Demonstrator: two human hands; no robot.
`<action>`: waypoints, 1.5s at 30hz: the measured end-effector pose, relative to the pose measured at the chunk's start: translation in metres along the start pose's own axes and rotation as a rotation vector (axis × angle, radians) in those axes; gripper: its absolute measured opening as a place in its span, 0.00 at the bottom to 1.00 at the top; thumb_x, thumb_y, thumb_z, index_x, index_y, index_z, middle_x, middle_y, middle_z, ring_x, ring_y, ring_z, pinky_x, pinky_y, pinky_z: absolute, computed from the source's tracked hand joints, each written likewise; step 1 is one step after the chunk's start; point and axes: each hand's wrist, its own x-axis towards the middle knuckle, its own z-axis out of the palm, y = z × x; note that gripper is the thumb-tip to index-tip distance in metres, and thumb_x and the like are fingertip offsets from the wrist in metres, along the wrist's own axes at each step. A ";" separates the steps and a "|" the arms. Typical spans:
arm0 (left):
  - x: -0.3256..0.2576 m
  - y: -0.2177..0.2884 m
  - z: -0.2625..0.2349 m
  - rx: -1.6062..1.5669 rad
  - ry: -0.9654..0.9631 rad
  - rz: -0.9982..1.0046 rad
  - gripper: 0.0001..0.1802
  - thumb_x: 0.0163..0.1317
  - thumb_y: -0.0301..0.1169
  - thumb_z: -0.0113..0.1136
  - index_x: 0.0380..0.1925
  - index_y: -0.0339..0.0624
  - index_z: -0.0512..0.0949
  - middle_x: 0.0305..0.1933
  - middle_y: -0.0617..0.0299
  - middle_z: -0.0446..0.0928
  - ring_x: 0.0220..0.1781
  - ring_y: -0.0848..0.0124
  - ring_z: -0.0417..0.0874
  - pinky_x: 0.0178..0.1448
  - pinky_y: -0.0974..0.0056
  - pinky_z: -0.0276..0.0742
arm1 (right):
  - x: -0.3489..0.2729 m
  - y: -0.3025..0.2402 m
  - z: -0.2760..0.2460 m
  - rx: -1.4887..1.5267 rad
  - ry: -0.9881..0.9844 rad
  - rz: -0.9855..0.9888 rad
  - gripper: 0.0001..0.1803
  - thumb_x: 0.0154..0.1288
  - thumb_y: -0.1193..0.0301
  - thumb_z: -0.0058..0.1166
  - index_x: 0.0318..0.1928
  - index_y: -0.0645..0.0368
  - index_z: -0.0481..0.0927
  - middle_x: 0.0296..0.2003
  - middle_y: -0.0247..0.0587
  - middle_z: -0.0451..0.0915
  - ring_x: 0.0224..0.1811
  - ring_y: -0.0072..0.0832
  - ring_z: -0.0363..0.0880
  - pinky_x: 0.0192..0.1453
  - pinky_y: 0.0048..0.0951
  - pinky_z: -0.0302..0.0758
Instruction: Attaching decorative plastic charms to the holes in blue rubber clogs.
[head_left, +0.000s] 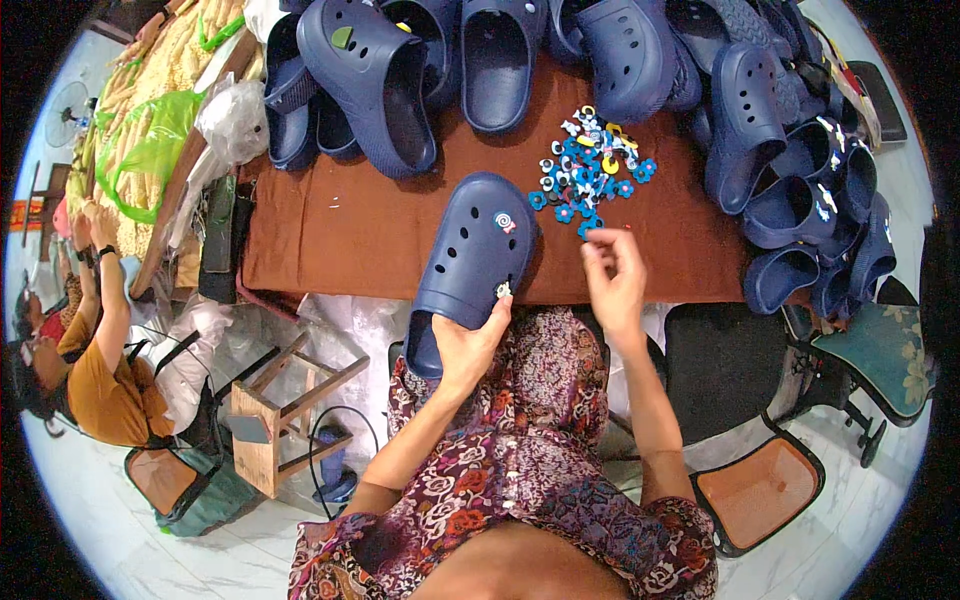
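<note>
My left hand [470, 345] grips a navy blue clog [470, 240] by its heel end, thumb along the side, toe pointing away. The clog is held tilted over the table's near edge. A round swirl charm [504, 222] sits in one of its upper holes, and a small pale charm [503, 289] is near my thumb. My right hand [617, 280] has its fingers curled together at the near side of a pile of small charms [580, 170]. A blue flower charm [590, 227] lies right at its fingertips; what they pinch is blurred.
Navy clogs [365, 80] line the far side of the brown-covered table [340, 230], with more clogs [790, 215] heaped at right. At left stand a wooden stool [285, 410] and a seated person [100, 370] beside plastic bags [150, 150]. Chairs [760, 490] stand right.
</note>
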 end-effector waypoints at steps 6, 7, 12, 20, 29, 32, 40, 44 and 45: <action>-0.001 -0.004 -0.001 0.032 0.023 -0.004 0.24 0.54 0.23 0.70 0.50 0.27 0.74 0.48 0.54 0.80 0.47 0.68 0.82 0.53 0.64 0.78 | 0.038 0.004 -0.018 -0.161 0.018 0.015 0.11 0.63 0.72 0.59 0.45 0.59 0.78 0.39 0.41 0.78 0.36 0.31 0.80 0.41 0.31 0.77; -0.001 -0.004 -0.001 0.058 0.023 -0.026 0.24 0.54 0.23 0.70 0.50 0.28 0.74 0.48 0.54 0.80 0.47 0.68 0.82 0.53 0.64 0.78 | 0.043 0.004 -0.017 -0.216 -0.009 -0.040 0.12 0.62 0.70 0.61 0.45 0.59 0.78 0.39 0.42 0.78 0.36 0.32 0.80 0.41 0.32 0.77; -0.002 0.000 -0.002 0.007 -0.009 -0.027 0.24 0.54 0.25 0.70 0.50 0.27 0.74 0.48 0.54 0.80 0.46 0.69 0.82 0.52 0.65 0.78 | 0.058 0.005 -0.009 -0.379 -0.115 -0.145 0.15 0.59 0.65 0.64 0.44 0.59 0.78 0.36 0.44 0.78 0.35 0.36 0.80 0.41 0.36 0.77; 0.005 0.003 -0.019 -0.282 -0.031 -0.229 0.25 0.63 0.34 0.62 0.56 0.30 0.71 0.53 0.54 0.77 0.54 0.68 0.78 0.60 0.61 0.72 | 0.058 0.009 -0.008 -0.361 -0.090 -0.116 0.11 0.61 0.70 0.60 0.43 0.60 0.78 0.35 0.43 0.79 0.33 0.33 0.80 0.40 0.33 0.77; 0.022 0.016 -0.020 -0.857 -0.043 -0.484 0.23 0.63 0.30 0.54 0.57 0.34 0.70 0.58 0.50 0.76 0.59 0.59 0.77 0.66 0.52 0.70 | 0.053 0.026 -0.019 -0.134 -0.090 0.069 0.10 0.63 0.75 0.55 0.44 0.61 0.75 0.37 0.38 0.79 0.34 0.23 0.78 0.39 0.26 0.77; 0.023 0.019 -0.021 -0.867 -0.071 -0.505 0.24 0.63 0.29 0.54 0.59 0.33 0.68 0.60 0.50 0.74 0.61 0.58 0.76 0.67 0.51 0.70 | 0.055 0.029 -0.022 -0.028 -0.107 0.142 0.12 0.64 0.77 0.54 0.47 0.60 0.74 0.38 0.38 0.80 0.35 0.22 0.77 0.40 0.25 0.76; 0.013 0.020 -0.015 -0.711 -0.031 -0.409 0.23 0.62 0.26 0.57 0.58 0.35 0.70 0.59 0.53 0.75 0.61 0.61 0.76 0.67 0.54 0.71 | 0.030 -0.021 -0.027 0.204 -0.233 0.101 0.08 0.68 0.80 0.48 0.46 0.63 0.76 0.38 0.33 0.79 0.39 0.16 0.75 0.43 0.20 0.73; 0.002 0.024 -0.007 -0.640 -0.052 -0.364 0.23 0.62 0.24 0.58 0.58 0.34 0.70 0.58 0.55 0.75 0.60 0.64 0.76 0.66 0.56 0.72 | -0.001 -0.062 -0.006 0.425 -0.374 0.115 0.09 0.69 0.82 0.48 0.47 0.64 0.78 0.41 0.32 0.77 0.41 0.16 0.75 0.44 0.18 0.73; -0.001 0.024 -0.004 -0.625 -0.073 -0.325 0.22 0.63 0.24 0.58 0.58 0.34 0.70 0.58 0.56 0.75 0.60 0.66 0.76 0.66 0.58 0.71 | -0.007 -0.070 -0.001 0.462 -0.403 0.133 0.09 0.68 0.83 0.48 0.46 0.64 0.78 0.42 0.33 0.76 0.41 0.17 0.76 0.44 0.18 0.74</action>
